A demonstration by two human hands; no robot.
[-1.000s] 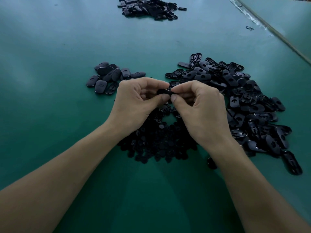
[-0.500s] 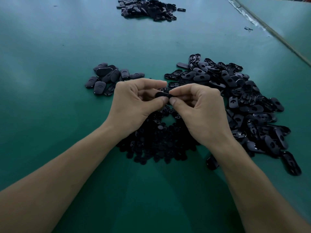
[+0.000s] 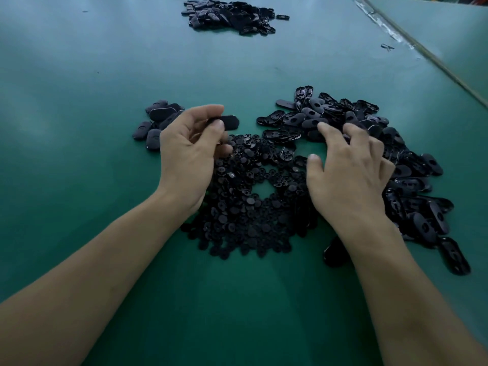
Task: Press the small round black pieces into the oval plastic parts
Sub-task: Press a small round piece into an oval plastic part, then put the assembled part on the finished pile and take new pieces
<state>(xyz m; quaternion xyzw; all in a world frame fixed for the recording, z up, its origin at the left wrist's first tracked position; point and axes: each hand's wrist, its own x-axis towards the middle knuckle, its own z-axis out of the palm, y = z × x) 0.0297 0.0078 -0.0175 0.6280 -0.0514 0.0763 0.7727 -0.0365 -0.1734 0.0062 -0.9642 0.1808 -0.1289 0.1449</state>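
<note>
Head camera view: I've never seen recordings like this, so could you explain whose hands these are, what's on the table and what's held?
No machine here: a person wears a camera on the head, looking down at their own bare hands. The left hand pinches one black oval part. The right hand, fingers spread, reaches onto a heap of oval parts. Between the arms lies a heap of small round pieces. A smaller group of ovals sits at left, another heap far back, all on a green table.
</note>
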